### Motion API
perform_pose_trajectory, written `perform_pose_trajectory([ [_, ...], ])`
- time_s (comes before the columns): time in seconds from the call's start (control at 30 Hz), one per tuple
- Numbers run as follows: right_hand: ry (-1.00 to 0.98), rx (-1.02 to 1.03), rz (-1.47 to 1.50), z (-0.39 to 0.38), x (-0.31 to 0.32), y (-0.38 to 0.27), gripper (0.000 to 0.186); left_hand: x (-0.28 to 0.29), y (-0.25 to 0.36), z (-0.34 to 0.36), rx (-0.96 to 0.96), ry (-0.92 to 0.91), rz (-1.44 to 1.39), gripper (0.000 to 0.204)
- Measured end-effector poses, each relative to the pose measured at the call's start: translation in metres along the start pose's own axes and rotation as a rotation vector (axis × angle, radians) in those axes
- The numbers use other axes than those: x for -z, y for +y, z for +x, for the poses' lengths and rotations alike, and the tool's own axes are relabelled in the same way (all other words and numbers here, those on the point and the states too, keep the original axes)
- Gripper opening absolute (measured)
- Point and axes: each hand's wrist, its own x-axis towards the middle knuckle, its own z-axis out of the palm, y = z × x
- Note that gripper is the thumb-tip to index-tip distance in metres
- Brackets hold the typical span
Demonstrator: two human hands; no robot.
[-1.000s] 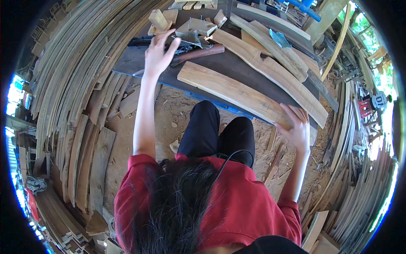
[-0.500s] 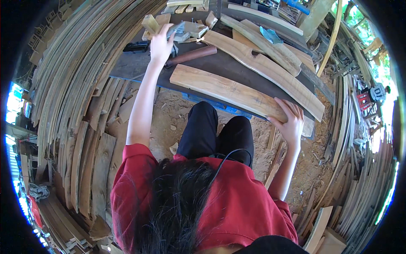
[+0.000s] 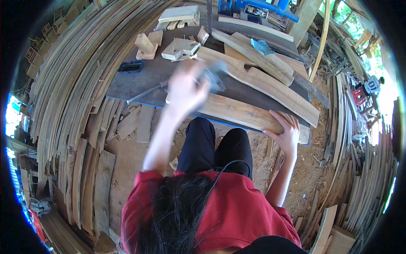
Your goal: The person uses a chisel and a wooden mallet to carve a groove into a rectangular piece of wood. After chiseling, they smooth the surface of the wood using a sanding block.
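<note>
A curved wooden board [image 3: 241, 109] lies along the near edge of the dark worktable [image 3: 146, 78]. At its right end, my right hand [image 3: 287, 129] grips it, with the thumb at the near edge and the fingers over the top. My left hand [image 3: 186, 91] is above the board's left end, closed round a grey-blue object [image 3: 215, 76]. Motion blurs both hand and object, so its kind is unclear. Behind the board lies a longer curved plank [image 3: 270, 86] with a notch in its far edge. A thin grey metal rod [image 3: 146, 93] lies left of my left hand.
Wood offcuts [image 3: 179, 48], a small wooden block piece [image 3: 146, 44] and a black frame-like item [image 3: 130, 67] lie at the table's far left. A blue cloth-like scrap [image 3: 262, 46] sits on planks behind. Stacked strips [image 3: 72, 84] line the left; a blue machine [image 3: 253, 6] stands at the back.
My left hand has swung right and nearer, carrying the grey-blue object from the offcuts to over the board's left end. My right hand keeps its grip on the board.
</note>
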Motion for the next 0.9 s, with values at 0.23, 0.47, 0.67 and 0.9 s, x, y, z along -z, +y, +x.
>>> perform_pose_trajectory([
  [0.23, 0.006, 0.021, 0.012, 0.0, -0.005, 0.007, 0.068, -0.111, 0.081, -0.054, -0.213, -0.308, 0.029, 0.038],
  [0.47, -0.03, -0.073, 0.01, -0.002, -0.007, 0.009, 0.099, -0.123, 0.093, -0.06, -0.281, -0.215, 0.049, 0.043],
  [0.67, 0.016, -0.035, 0.001, -0.001, -0.003, 0.005, 0.108, -0.048, -0.004, -0.053, -0.055, -0.205, 0.324, 0.041],
  [0.9, -0.02, -0.069, 0.038, 0.0, -0.002, 0.005, 0.104, -0.087, 0.078, -0.043, -0.42, -0.411, 0.169, 0.046],
])
